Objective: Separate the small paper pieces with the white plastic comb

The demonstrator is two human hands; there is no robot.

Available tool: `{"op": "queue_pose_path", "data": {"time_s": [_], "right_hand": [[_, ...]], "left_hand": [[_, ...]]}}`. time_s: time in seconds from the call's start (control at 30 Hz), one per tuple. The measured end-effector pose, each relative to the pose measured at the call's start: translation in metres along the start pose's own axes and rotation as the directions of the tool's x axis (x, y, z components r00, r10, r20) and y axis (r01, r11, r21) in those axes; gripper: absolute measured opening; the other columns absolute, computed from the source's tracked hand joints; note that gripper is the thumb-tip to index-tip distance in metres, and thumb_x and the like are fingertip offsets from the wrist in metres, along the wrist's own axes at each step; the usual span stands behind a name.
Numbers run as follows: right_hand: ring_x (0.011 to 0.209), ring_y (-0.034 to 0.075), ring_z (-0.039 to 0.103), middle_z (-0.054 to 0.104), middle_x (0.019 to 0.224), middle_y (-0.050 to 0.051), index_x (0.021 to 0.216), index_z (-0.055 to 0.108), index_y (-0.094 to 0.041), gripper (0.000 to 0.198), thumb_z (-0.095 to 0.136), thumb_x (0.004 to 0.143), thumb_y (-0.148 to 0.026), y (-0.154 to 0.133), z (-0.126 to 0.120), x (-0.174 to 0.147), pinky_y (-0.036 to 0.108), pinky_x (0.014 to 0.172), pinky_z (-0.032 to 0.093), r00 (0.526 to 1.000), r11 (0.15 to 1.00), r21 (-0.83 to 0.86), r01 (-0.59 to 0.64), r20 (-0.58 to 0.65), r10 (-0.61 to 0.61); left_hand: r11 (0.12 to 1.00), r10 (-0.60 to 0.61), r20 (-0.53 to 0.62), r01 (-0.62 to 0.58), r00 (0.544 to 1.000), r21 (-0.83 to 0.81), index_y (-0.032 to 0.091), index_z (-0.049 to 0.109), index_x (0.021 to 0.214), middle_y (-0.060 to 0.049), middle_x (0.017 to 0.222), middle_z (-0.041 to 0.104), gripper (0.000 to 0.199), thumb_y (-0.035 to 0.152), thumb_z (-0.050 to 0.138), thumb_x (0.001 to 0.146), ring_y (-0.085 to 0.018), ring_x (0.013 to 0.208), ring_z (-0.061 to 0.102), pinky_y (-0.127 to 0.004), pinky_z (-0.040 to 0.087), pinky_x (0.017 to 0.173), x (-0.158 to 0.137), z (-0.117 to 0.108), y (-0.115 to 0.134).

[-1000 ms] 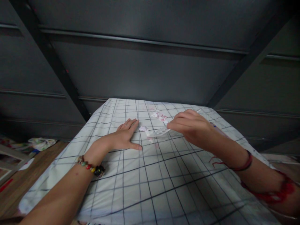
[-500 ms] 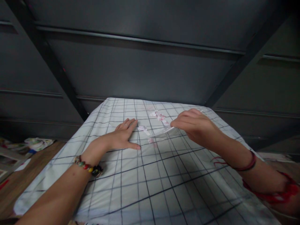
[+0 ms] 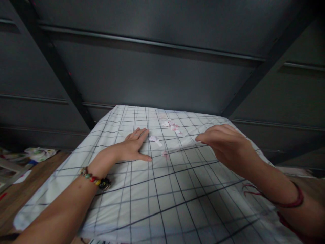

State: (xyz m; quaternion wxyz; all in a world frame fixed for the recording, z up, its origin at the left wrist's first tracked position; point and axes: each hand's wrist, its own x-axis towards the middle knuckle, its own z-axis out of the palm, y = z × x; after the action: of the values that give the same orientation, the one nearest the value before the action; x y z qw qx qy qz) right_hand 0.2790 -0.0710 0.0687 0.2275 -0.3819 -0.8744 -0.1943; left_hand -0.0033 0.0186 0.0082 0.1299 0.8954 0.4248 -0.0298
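Note:
My left hand (image 3: 133, 145) lies flat on the white checked cloth (image 3: 142, 203), fingers spread and holding nothing. Beside its fingertips is a small torn white paper scrap (image 3: 154, 139). My right hand (image 3: 224, 144) is raised a little over the cloth, thumb and fingers pinched at one end of a thin translucent strip (image 3: 184, 147) that looks like clear tape. Its other end runs down toward a pinkish scrap (image 3: 165, 154) on the cloth; whether it sticks there I cannot tell. Farther back lies a cluster of white and pink paper bits (image 3: 172, 125).
A dark grey panelled wall (image 3: 152, 74) with raised frames stands right behind the cloth-covered surface. Down at the left, a crumpled patterned cloth (image 3: 40, 154) lies on the wooden floor (image 3: 15, 206) near a light-coloured frame.
My right hand has moved right and slightly nearer to me, drawing the strip with it; the strip looks longer and fainter. My left hand has stayed in place.

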Motion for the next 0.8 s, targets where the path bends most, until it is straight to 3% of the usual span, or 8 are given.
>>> {"op": "queue_pose_path", "data": {"time_s": [0.17, 0.6, 0.7, 0.8], "right_hand": [[0.065, 0.014, 0.053, 0.061, 0.07, 0.0, 0.085, 0.058, -0.021, 0.031, 0.037, 0.078, 0.001, -0.003, 0.004, 0.001, 0.028, 0.062, 0.04, 0.999, 1.0, 0.007, 0.009, 0.032, -0.009], [0.059, 0.014, 0.052, 0.059, 0.067, 0.0, 0.087, 0.057, -0.019, 0.025, 0.039, 0.079, -0.003, -0.009, -0.002, -0.005, 0.027, 0.057, 0.04, 0.999, 0.998, -0.048, 0.031, -0.019, -0.032], [0.063, 0.016, 0.054, 0.061, 0.07, 0.002, 0.087, 0.056, -0.017, 0.021, 0.041, 0.081, -0.005, -0.004, -0.003, -0.013, 0.029, 0.059, 0.042, 0.998, 0.99, -0.128, -0.056, -0.041, 0.051], [0.063, 0.018, 0.054, 0.061, 0.069, 0.006, 0.086, 0.058, -0.013, 0.022, 0.04, 0.079, -0.004, -0.006, 0.0, -0.022, 0.031, 0.057, 0.042, 0.999, 0.974, -0.221, -0.04, 0.006, 0.042]], "left_hand": [[1.0, -0.011, 0.014, 0.011, 1.0, -0.003, 0.008, -0.002, 0.144, -0.019, 0.149, -0.005, 0.109, 0.069, 0.052, 0.071, -0.036, 0.135, -0.005, -0.045, 0.011, 0.106, 0.0, -0.001, 0.001], [1.0, -0.009, 0.025, 0.009, 1.0, -0.008, 0.009, -0.005, 0.144, -0.019, 0.149, -0.006, 0.11, 0.069, 0.052, 0.071, -0.036, 0.135, -0.006, -0.046, 0.011, 0.106, -0.001, -0.001, 0.001], [1.0, -0.008, 0.013, 0.008, 1.0, -0.009, 0.007, -0.003, 0.144, -0.02, 0.149, -0.005, 0.111, 0.069, 0.052, 0.071, -0.036, 0.135, -0.005, -0.045, 0.011, 0.107, 0.0, -0.001, 0.0], [1.0, -0.013, 0.016, 0.013, 1.0, -0.011, 0.006, -0.001, 0.144, -0.02, 0.149, -0.006, 0.111, 0.069, 0.053, 0.07, -0.035, 0.135, -0.005, -0.044, 0.009, 0.107, 0.001, -0.001, 0.001]]}}
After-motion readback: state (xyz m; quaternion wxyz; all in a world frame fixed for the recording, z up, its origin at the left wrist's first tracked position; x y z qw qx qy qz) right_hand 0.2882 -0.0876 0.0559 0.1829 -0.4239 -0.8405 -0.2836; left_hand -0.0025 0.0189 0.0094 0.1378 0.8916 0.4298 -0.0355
